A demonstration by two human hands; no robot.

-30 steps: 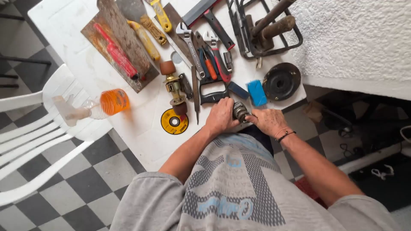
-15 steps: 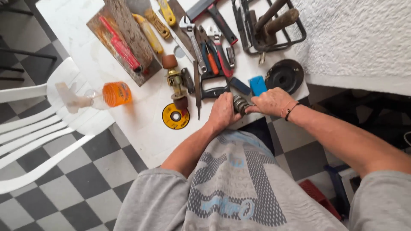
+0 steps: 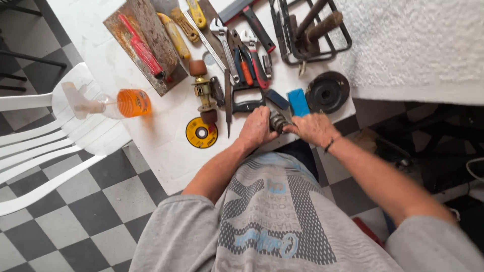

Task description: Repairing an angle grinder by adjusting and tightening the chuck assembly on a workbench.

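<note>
My left hand (image 3: 257,128) and my right hand (image 3: 313,130) meet at the near edge of a white table (image 3: 166,151). Between them sits a small dark ribbed metal part (image 3: 278,121), gripped by both hands. The left hand wraps its left side, and the right hand's fingers close on its right end. A blue block (image 3: 298,102) and a black round disc (image 3: 327,92) lie just beyond the right hand. A dark-handled tool (image 3: 248,106) lies just beyond the left hand.
Wrenches, pliers (image 3: 244,65) and screwdrivers are spread over the table top, with a rusty trowel (image 3: 143,45), a yellow cutting disc (image 3: 201,132) and a brass door-knob set (image 3: 204,93). An orange spray bottle (image 3: 123,103) rests on a white plastic chair (image 3: 45,151). A white cloth (image 3: 413,45) lies at right.
Both hands have stayed on the ribbed part at the table edge. The view has shifted slightly, and my right arm now reaches in from the lower right.
</note>
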